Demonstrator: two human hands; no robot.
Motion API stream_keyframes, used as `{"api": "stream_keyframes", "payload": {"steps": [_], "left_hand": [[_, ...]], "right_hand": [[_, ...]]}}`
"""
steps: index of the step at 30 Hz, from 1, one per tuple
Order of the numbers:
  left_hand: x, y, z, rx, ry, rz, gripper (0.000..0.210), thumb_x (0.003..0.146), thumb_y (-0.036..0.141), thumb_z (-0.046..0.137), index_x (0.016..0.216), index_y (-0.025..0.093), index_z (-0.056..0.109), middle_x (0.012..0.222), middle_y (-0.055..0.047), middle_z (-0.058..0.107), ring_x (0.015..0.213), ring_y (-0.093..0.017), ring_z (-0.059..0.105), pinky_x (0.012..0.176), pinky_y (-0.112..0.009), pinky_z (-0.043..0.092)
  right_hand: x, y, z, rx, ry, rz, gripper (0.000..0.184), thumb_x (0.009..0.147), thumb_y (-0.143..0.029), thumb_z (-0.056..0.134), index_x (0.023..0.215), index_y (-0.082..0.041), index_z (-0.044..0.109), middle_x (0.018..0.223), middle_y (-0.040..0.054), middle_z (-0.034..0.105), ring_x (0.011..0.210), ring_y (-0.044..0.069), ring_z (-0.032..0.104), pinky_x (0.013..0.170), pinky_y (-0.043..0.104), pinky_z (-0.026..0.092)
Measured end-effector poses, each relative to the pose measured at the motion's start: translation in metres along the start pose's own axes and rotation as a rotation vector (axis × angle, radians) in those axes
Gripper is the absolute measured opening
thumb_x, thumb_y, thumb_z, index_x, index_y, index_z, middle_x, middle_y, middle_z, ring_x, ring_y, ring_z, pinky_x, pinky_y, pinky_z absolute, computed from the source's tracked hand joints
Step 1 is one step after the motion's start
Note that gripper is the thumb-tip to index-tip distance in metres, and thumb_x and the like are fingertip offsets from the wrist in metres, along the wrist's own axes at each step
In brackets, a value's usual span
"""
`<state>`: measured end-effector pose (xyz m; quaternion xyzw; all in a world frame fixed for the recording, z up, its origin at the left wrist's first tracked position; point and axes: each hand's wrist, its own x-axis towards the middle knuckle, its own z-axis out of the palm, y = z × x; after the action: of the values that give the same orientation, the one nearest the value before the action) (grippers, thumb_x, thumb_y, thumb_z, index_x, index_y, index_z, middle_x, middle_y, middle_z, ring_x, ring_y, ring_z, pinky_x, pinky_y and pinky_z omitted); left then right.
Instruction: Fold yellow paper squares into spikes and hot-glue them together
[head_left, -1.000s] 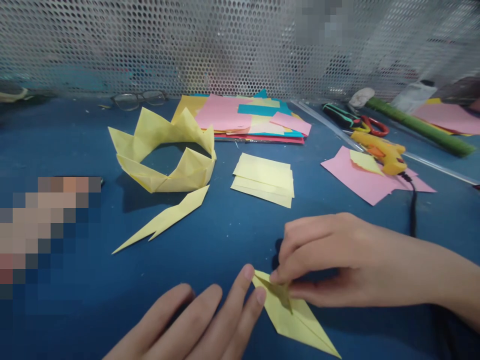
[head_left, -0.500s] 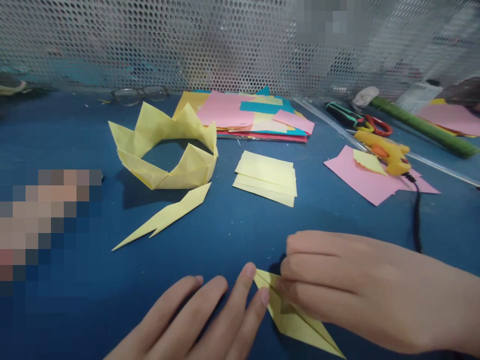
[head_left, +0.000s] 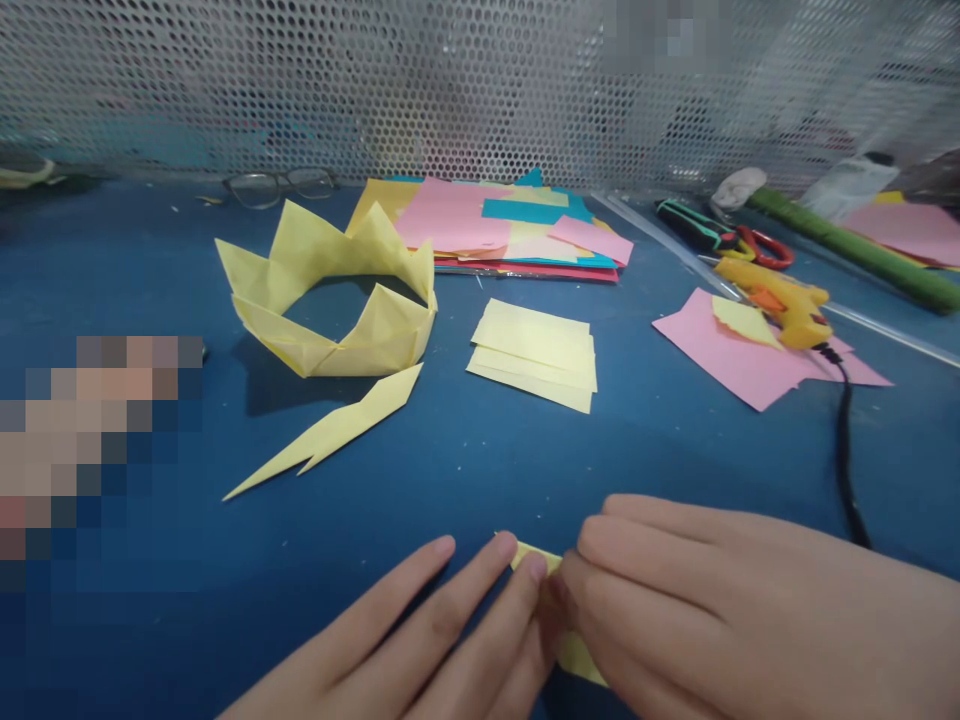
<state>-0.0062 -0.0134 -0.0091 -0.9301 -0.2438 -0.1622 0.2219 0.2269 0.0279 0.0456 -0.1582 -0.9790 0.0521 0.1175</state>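
Observation:
A folded piece of yellow paper (head_left: 581,660) lies low in the picture, mostly covered by both hands. My left hand (head_left: 420,640) reaches in from the left and holds the paper's left end under its fingertips. Curled fingers of my right hand (head_left: 712,610) pinch the fold close by; its fingertips are partly hidden. Beyond them rest a small stack of yellow paper pieces (head_left: 531,358) and a narrow pointed yellow folded piece (head_left: 330,430). A yellow paper crown (head_left: 326,330) with pointed peaks stands behind that piece.
Colored paper sheets (head_left: 457,215) are piled at the back, with glasses (head_left: 277,187) to their left. At right, a corded yellow glue gun (head_left: 787,300) rests on pink paper (head_left: 739,360), near red-handled scissors (head_left: 772,250) and a green stick (head_left: 855,245). A blurred-out area covers the left edge.
The yellow paper is now more covered and folded narrower between my hands. My right hand has moved slightly down, and my left fingers have shifted slightly right over the paper.

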Motion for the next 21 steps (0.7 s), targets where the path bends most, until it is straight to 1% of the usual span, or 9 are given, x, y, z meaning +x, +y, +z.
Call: {"api": "stream_keyframes", "payload": {"steps": [1, 2, 5, 6, 7, 9, 11, 14, 21], "left_hand": [[0.000, 0.000, 0.001, -0.010, 0.004, -0.006, 0.039, 0.094, 0.020, 0.038, 0.127, 0.025, 0.058, 0.136, 0.002, 0.056, 0.131, -0.018, 0.044, 0.121, -0.037, 0.020], [0.000, 0.000, 0.001, -0.020, 0.012, -0.013, 0.038, 0.095, 0.020, 0.037, 0.125, 0.026, 0.059, 0.135, 0.003, 0.057, 0.130, -0.017, 0.045, 0.121, -0.037, 0.020], [0.001, -0.001, 0.001, -0.072, 0.025, -0.029, 0.039, 0.098, 0.022, 0.032, 0.125, 0.028, 0.059, 0.133, 0.005, 0.059, 0.126, -0.015, 0.048, 0.121, -0.036, 0.019], [0.001, -0.002, 0.000, -0.081, 0.022, -0.029, 0.039, 0.098, 0.021, 0.032, 0.126, 0.028, 0.058, 0.133, 0.006, 0.059, 0.126, -0.015, 0.048, 0.121, -0.036, 0.018], [0.002, -0.003, -0.001, -0.088, 0.019, -0.028, 0.040, 0.099, 0.021, 0.032, 0.127, 0.028, 0.058, 0.133, 0.007, 0.059, 0.125, -0.015, 0.048, 0.122, -0.036, 0.018], [0.003, -0.003, -0.001, -0.097, 0.009, -0.028, 0.040, 0.099, 0.020, 0.032, 0.128, 0.028, 0.058, 0.133, 0.008, 0.060, 0.124, -0.014, 0.049, 0.122, -0.037, 0.017], [0.003, -0.003, -0.002, -0.098, 0.004, -0.028, 0.040, 0.098, 0.020, 0.033, 0.128, 0.029, 0.059, 0.131, 0.008, 0.061, 0.123, -0.015, 0.050, 0.122, -0.037, 0.017], [0.002, -0.002, -0.001, -0.091, 0.009, -0.022, 0.039, 0.097, 0.023, 0.037, 0.127, 0.030, 0.059, 0.130, 0.008, 0.061, 0.125, -0.016, 0.049, 0.122, -0.039, 0.017], [-0.001, -0.001, -0.001, -0.079, -0.002, -0.012, 0.039, 0.097, 0.022, 0.036, 0.130, 0.028, 0.057, 0.132, 0.005, 0.060, 0.126, -0.018, 0.048, 0.122, -0.041, 0.016]], "right_hand": [[0.000, 0.004, -0.001, 0.041, -0.006, -0.024, 0.031, 0.092, -0.004, 0.044, 0.079, -0.015, 0.071, 0.070, 0.0064, 0.067, 0.070, 0.020, 0.058, 0.071, 0.034, 0.047], [0.000, 0.009, -0.003, 0.111, -0.067, 0.009, 0.028, 0.093, -0.005, 0.047, 0.079, -0.015, 0.070, 0.073, 0.0072, 0.068, 0.074, 0.021, 0.059, 0.073, 0.034, 0.048], [0.002, 0.026, -0.011, 0.323, -0.131, 0.051, 0.014, 0.093, -0.010, 0.057, 0.090, -0.017, 0.069, 0.080, 0.0009, 0.067, 0.072, 0.011, 0.059, 0.070, 0.019, 0.049], [0.003, 0.032, -0.013, 0.357, -0.137, 0.091, 0.012, 0.092, -0.010, 0.060, 0.092, -0.017, 0.069, 0.081, -0.0006, 0.067, 0.076, 0.008, 0.061, 0.070, 0.014, 0.048], [0.005, 0.035, -0.015, 0.489, -0.182, 0.137, 0.011, 0.092, -0.010, 0.061, 0.093, -0.016, 0.070, 0.082, -0.0011, 0.068, 0.078, 0.007, 0.062, 0.073, 0.012, 0.047], [0.008, 0.039, -0.015, 0.613, -0.174, 0.216, 0.012, 0.093, -0.013, 0.059, 0.090, -0.015, 0.070, 0.081, -0.0016, 0.068, 0.078, 0.005, 0.062, 0.073, 0.012, 0.046], [0.010, 0.038, -0.011, 0.631, -0.112, 0.286, 0.014, 0.095, -0.016, 0.057, 0.089, -0.015, 0.070, 0.079, -0.0021, 0.067, 0.073, 0.005, 0.060, 0.069, 0.013, 0.045], [0.011, 0.035, -0.002, 0.588, -0.063, 0.336, 0.013, 0.094, -0.015, 0.058, 0.099, -0.017, 0.069, 0.083, -0.0023, 0.065, 0.073, 0.006, 0.057, 0.066, 0.014, 0.043], [0.011, 0.039, -0.002, 0.634, -0.139, 0.361, 0.015, 0.096, -0.026, 0.060, 0.108, -0.022, 0.068, 0.085, -0.0019, 0.058, 0.080, 0.009, 0.054, 0.070, 0.018, 0.042]]}}
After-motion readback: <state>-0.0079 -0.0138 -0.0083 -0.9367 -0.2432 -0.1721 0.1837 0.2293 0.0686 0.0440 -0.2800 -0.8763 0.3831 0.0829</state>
